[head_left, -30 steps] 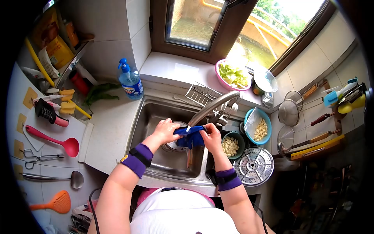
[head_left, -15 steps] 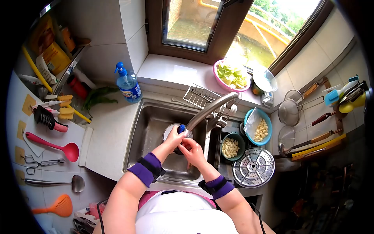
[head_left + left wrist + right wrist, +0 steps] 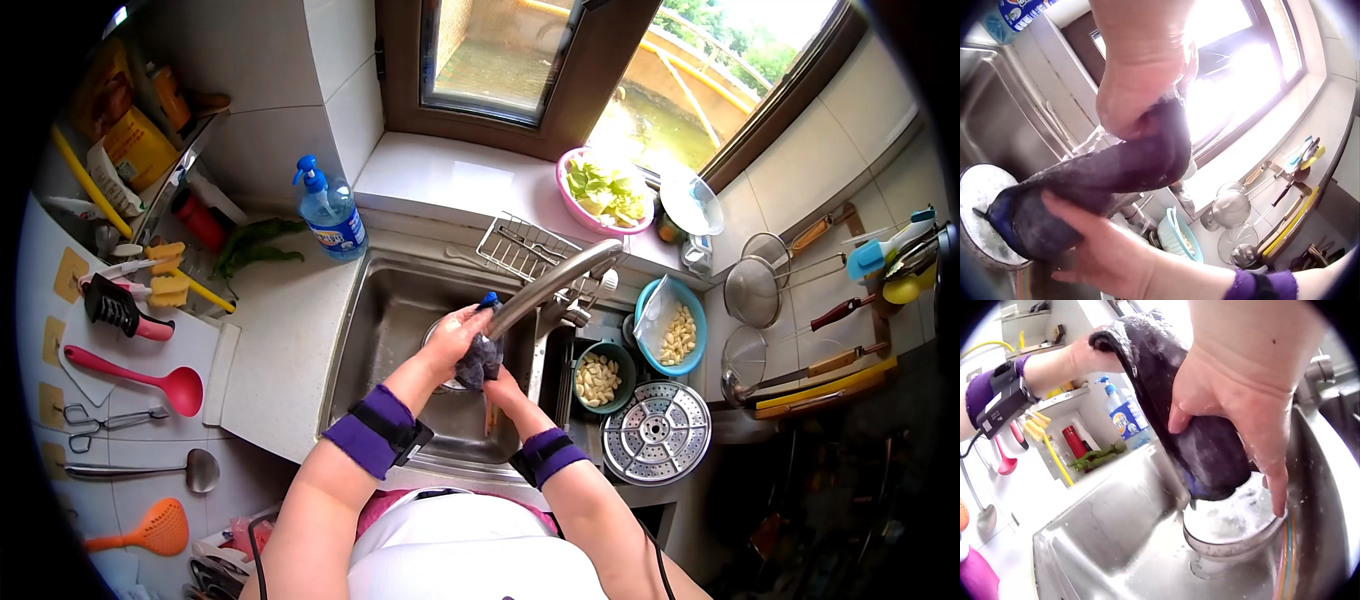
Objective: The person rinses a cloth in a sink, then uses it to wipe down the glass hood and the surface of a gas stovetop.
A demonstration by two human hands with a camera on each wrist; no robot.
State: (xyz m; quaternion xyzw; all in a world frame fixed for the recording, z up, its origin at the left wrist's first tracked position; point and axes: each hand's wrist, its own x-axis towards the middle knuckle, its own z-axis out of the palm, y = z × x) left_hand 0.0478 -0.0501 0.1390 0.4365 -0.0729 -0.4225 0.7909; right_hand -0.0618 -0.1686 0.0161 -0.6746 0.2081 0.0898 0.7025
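Observation:
A wet dark cloth point(image 3: 478, 364) with some blue on it hangs between my hands over the sink point(image 3: 385, 290), close by the tap spout. My left hand point(image 3: 452, 345) grips its upper end, which shows suds in the right wrist view. Lower down, my right hand point(image 3: 507, 393) holds the cloth between thumb and fingers, seen also in the left wrist view, where the dark cloth point(image 3: 1110, 165) bends over. Below its hanging end stands a round bowl point(image 3: 1225, 549) of foamy water on the sink floor.
The curved tap point(image 3: 560, 280) reaches over the sink. A blue pump bottle point(image 3: 335, 220) stands at the back left. To the right are bowls of peeled garlic cloves point(image 3: 600, 378) and a perforated steel disc point(image 3: 657, 432). A wire rack point(image 3: 525, 248) sits behind.
The cloth was spread with its blue face showing, then bunched between close hands. Now it hangs lengthwise, dark side showing, with my right hand lower than my left.

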